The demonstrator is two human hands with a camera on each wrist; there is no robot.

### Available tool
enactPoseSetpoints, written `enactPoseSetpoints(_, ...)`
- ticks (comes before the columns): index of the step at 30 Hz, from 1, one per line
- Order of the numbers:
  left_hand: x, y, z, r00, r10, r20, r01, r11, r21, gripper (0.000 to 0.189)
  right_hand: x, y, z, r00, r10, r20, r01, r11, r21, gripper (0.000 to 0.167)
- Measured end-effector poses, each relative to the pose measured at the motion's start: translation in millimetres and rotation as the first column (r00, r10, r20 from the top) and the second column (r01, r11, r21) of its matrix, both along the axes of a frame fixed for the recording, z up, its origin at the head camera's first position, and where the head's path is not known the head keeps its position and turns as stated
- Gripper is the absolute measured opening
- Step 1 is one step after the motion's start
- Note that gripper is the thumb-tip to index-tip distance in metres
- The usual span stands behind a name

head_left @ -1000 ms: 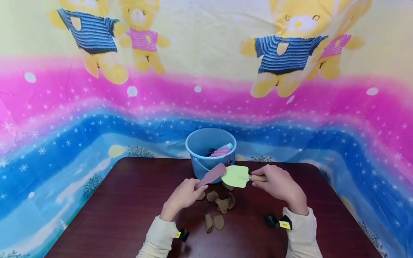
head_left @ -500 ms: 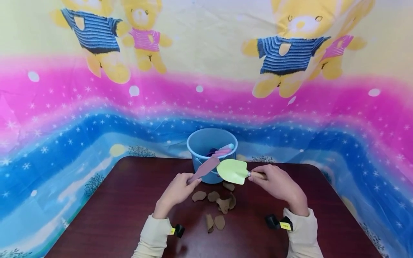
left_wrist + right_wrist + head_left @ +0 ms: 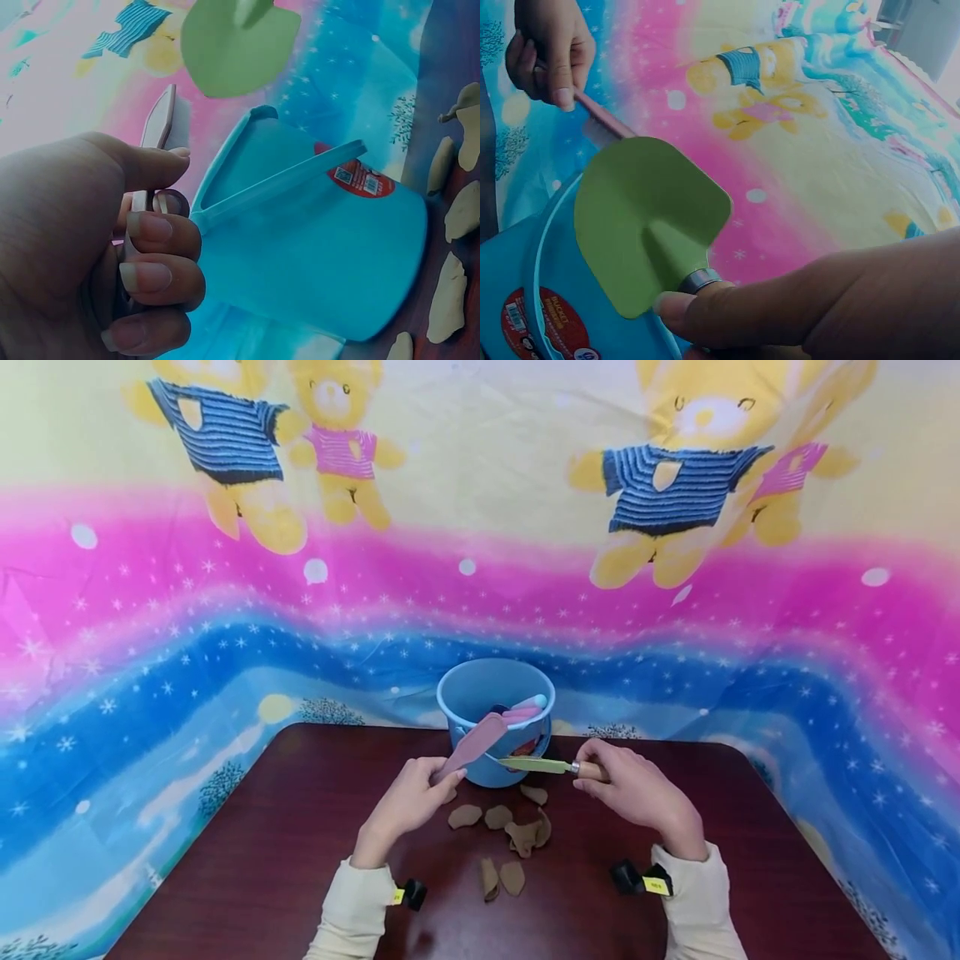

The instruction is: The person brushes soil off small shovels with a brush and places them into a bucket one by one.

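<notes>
My left hand (image 3: 403, 797) grips a pink brush (image 3: 474, 745) by its handle, its flat pink back tilted up in front of the bucket. Pale bristles show along one side of it in the right wrist view. My right hand (image 3: 637, 789) holds a garden trowel (image 3: 649, 217) by its short wooden handle, thumb at the metal collar. The trowel's green blade is seen nearly edge-on in the head view, just below and right of the brush. Both tools are raised before the light blue bucket (image 3: 487, 772), which stands upright at the table's back with its handle hanging down.
Several brown, curved clay-like pieces (image 3: 465, 816) lie scattered on the dark table (image 3: 300, 827) between my forearms. Pink-handled items (image 3: 525, 713) poke up inside the bucket. A cloth with printed bears (image 3: 667, 502) hangs behind the table.
The trowel has turned from showing its face to nearly edge-on. My left hand has shifted slightly left, and the brush tip has drawn up and away from the blade.
</notes>
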State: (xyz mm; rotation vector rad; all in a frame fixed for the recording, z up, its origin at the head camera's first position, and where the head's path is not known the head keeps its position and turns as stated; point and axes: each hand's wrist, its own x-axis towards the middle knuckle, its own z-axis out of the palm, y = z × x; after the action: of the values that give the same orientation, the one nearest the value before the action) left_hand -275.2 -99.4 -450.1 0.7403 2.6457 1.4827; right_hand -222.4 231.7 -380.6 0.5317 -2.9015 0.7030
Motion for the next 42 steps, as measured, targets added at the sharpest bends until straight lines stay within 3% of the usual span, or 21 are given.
enactPoseSetpoints(10, 1.6, 1.2, -0.7, 0.999, -0.03, -0.044, 0.03, 1.0, -0.009, 0.026, -6.9, -8, -6.4, 0.999, 0.052, 0.009, -0.052, 0.999, -0.014, 0.012)
enactPoseSetpoints(16, 6.9, 8.3, 0.4, 0.996, -0.041, -0.082, 0.039, 0.999, -0.023, 0.026, -7.6, -11, -8.3, 0.999, 0.038, 0.002, -0.038, 0.999, 0.011, 0.015)
enactPoseSetpoints(23, 16.2, 29.3, -0.7, 0.987, -0.145, -0.072, 0.145, 0.989, -0.005, 0.024, -7.9, -15, -10.4, 1.0, 0.021, -0.011, -0.02, 0.999, 0.038, 0.017)
enactPoseSetpoints(27, 19.7, 43.3, -5.4, 0.979, -0.188, -0.074, 0.183, 0.981, -0.064, 0.024, -6.4, -16, -8.6, 0.999, 0.026, -0.025, -0.025, 0.999, 0.041, 0.019)
enactPoseSetpoints(30, 20.0, 50.1, -9.8, 0.982, -0.166, -0.086, 0.153, 0.978, -0.14, 0.026, -4.8, -14, -6.0, 0.999, 0.009, -0.045, -0.006, 0.998, 0.056, 0.018)
enactPoseSetpoints(34, 18.4, 51.2, -13.5, 0.987, -0.089, -0.131, 0.059, 0.974, -0.217, 0.029, -4.3, -10, -3.1, 0.998, -0.013, -0.06, 0.018, 0.997, 0.08, 0.014)
enactPoseSetpoints(42, 13.9, 41.8, -13.6, 0.989, -0.001, -0.151, -0.04, 0.962, -0.269, 0.026, -6.3, -7, -2.1, 0.998, -0.033, -0.056, 0.039, 0.993, 0.112, 0.014)
